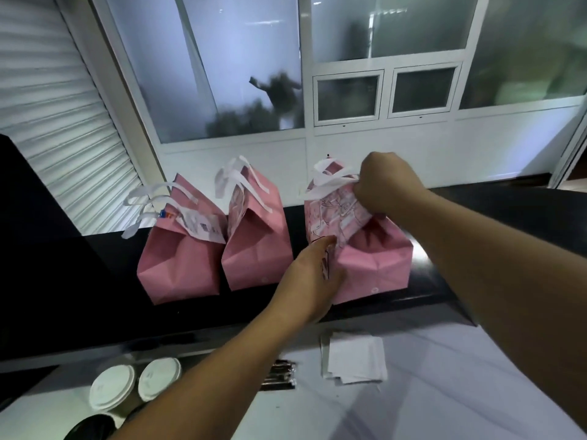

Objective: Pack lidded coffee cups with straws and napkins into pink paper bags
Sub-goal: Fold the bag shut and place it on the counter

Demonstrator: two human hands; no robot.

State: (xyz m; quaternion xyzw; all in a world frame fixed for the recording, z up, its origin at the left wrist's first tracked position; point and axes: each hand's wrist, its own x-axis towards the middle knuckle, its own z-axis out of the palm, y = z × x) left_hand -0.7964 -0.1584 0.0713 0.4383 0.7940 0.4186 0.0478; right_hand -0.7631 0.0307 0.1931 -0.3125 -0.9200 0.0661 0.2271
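Observation:
Three pink paper bags with white handles stand in a row on the black counter ledge [95,281]. The left bag [178,265] carries a printed slip at its folded top; the middle bag [257,249] is folded shut. My right hand [387,185] grips the crumpled top of the right bag [374,265] near its handles. My left hand [314,274] holds that bag's left front corner, fingers curled on the paper. What is inside the bags is hidden. Two white-lidded cups [111,387] [158,377] stand at the lower left.
A bundle of dark wrapped straws [279,376] and a stack of white napkins [354,360] lie on the white worktop [444,392] below the ledge. A dark round lid [90,427] shows at the bottom left. Frosted windows and a white shutter stand behind.

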